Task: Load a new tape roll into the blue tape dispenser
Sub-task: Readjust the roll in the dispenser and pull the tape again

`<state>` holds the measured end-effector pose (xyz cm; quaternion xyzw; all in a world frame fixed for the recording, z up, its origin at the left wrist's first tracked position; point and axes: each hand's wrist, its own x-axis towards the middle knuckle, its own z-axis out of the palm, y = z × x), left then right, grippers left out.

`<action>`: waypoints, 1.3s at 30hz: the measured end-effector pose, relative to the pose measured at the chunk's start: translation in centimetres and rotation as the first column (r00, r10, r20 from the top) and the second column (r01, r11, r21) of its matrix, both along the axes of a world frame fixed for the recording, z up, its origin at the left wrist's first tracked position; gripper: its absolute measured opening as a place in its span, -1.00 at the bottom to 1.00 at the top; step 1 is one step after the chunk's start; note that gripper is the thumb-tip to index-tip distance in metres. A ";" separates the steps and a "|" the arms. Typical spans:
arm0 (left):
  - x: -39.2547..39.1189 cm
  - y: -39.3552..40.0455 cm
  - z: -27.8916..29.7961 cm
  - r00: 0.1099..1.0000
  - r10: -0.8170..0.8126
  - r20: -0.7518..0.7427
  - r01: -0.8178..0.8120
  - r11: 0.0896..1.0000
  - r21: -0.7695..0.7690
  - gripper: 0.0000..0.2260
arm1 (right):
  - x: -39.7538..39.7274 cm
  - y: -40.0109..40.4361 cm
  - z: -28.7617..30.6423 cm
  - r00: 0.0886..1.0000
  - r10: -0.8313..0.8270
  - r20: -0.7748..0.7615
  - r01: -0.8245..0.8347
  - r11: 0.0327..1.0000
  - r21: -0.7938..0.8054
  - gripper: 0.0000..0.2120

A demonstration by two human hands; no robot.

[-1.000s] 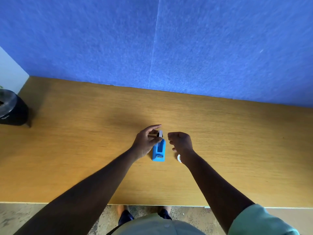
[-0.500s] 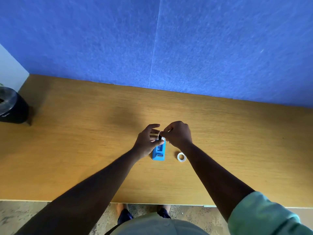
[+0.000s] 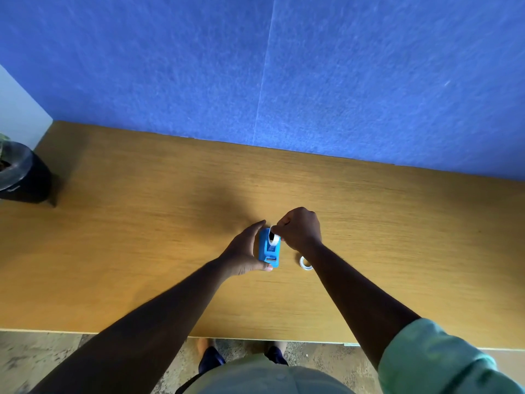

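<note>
The blue tape dispenser (image 3: 268,249) stands on the wooden table (image 3: 142,251), its cutter end toward me. My left hand (image 3: 246,253) wraps its left side, thumb at the near end and fingers at the far end. My right hand (image 3: 299,228) pinches a white tape roll (image 3: 274,238) that sits partly inside the dispenser's top well. A second small white ring (image 3: 305,263), a tape roll or a bare core, lies flat on the table just right of the dispenser, partly hidden by my right forearm.
A black pot with a plant (image 3: 20,174) stands at the table's far left edge. A blue felt partition (image 3: 284,72) rises along the back of the table. The table's near edge runs just above my feet.
My left hand has shifted from the dispenser's far end to gripping its side. My right hand has lowered the white roll into the dispenser's well. The dispenser now sits squarer to me.
</note>
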<state>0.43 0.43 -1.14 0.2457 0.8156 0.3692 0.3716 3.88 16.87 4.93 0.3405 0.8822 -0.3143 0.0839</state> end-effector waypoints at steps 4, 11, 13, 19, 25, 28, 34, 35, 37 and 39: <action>0.3 0.1 -0.3 1.000 0.007 -0.020 -0.006 1.000 0.003 0.02 | -0.2 -0.1 -0.5 1.000 0.011 0.007 -0.012 1.000 0.022 -0.83; 0.1 0.1 -0.6 0.999 0.012 -0.040 -0.012 1.000 0.009 -0.01 | -0.3 -0.2 -1.3 1.000 0.003 0.025 -0.003 1.000 0.013 -0.83; 0.2 0.2 -0.6 0.999 0.012 -0.041 -0.011 1.000 0.013 -0.01 | -0.3 -0.2 -1.5 1.000 -0.003 0.028 0.002 1.000 0.013 -0.82; 0.1 0.1 -1.0 0.999 0.015 -0.046 -0.014 1.000 0.021 -0.04 | -0.4 -0.3 -2.1 0.998 -0.020 0.056 0.019 1.000 0.014 -0.82; 0.0 0.0 -1.5 0.998 0.005 -0.064 -0.004 1.000 0.019 -0.03 | -0.7 -0.4 -2.4 0.998 -0.031 0.061 0.030 0.999 0.012 -0.79; 0.1 -0.2 -1.6 0.997 0.000 -0.077 0.001 1.000 0.018 0.04 | -0.8 -0.4 -2.3 0.998 -0.036 0.055 0.037 0.999 0.000 -0.73; 0.0 0.0 -1.5 0.993 -0.034 -0.112 0.039 0.998 0.045 0.01 | -0.3 -0.3 -2.6 0.998 -0.056 0.030 0.057 0.998 -0.017 -0.70; 0.0 0.0 -1.5 0.993 -0.035 -0.113 0.040 0.998 0.048 0.01 | -0.2 -0.3 -2.7 0.998 -0.063 0.025 0.063 0.998 -0.025 -0.70; -0.1 0.0 -1.4 0.992 -0.038 -0.116 0.045 0.998 0.052 0.01 | 0.1 -0.1 -2.6 0.997 -0.076 0.017 0.077 0.996 -0.035 -0.69; -0.1 0.0 -1.3 0.991 -0.057 -0.119 0.065 0.996 0.063 0.01 | 0.7 0.1 -2.6 0.994 -0.111 0.010 0.112 0.993 -0.041 -0.67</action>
